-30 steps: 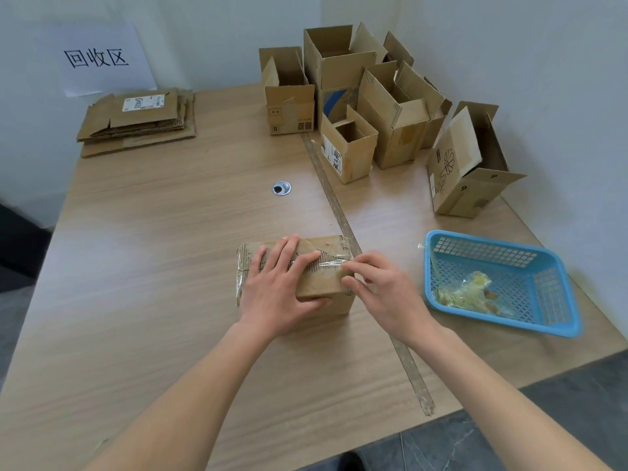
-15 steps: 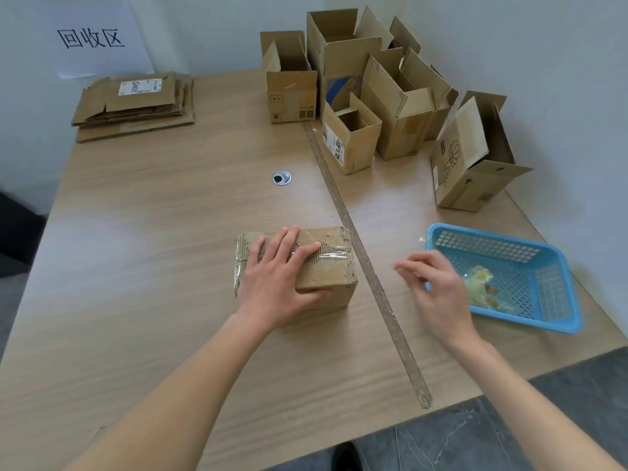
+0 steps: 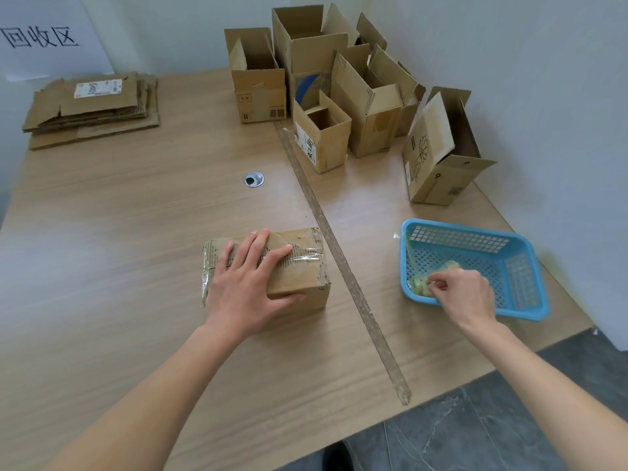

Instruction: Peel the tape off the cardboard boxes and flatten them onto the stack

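Left hand (image 3: 249,287) is lying flat on top of the box (image 3: 299,266), fingers straight and slightly spread, thumb hooking over the near side face. Box is sitting closed near the middle of the table (image 3: 119,232), a bit toward the near edge, long axis running left-right, roughly parallel to that edge. Clear tape (image 3: 307,256) is running along the top seam and wrapping down the left end.

Right hand (image 3: 462,295) is reaching into the basket (image 3: 520,300) by the right edge, fingers curling together and pinching the tape wad (image 3: 421,283) in its near-left corner. Basket is sitting well apart from the box.

A tape strip (image 3: 339,263) is lying stuck on the table between box and basket, running from the near edge toward the far right.

Farther back: grommet (image 3: 253,179) mid-table. Open boxes (image 3: 343,96) are standing clustered at the far right corner, flaps up. Stack (image 3: 91,110) of flattened cardboard is lying at the far left corner, under a wall sign (image 3: 44,39).
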The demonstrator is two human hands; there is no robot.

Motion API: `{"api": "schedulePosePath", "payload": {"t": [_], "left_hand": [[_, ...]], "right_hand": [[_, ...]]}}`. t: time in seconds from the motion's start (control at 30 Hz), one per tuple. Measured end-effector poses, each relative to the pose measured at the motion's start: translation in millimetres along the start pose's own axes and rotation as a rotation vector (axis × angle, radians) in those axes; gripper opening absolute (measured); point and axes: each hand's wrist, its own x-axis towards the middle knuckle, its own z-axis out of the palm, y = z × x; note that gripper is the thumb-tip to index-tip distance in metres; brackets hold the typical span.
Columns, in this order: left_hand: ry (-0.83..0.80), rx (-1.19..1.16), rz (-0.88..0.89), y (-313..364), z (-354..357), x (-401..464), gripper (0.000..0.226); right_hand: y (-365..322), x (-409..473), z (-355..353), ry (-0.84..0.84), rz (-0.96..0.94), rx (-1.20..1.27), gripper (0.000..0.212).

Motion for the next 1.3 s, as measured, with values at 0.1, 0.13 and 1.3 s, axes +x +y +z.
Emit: {"api": "schedulePosePath", "payload": {"t": [0.1, 0.13, 1.3], "left_hand": [[0.001, -0.001, 0.001, 0, 1, 1, 0.085], [0.001, 0.001, 0.002, -1, 1, 1, 0.085], [0.003, 0.01, -0.007, 0, 0, 0, 0.086]], "right_hand": [[-3, 8, -1, -0.096, 0.011, -0.075, 0.016], [-4, 10, -3, -0.143, -0.012, -0.111, 0.013], [-37, 7, 8, 0.001, -0.392, 0.236, 0.021]]}}
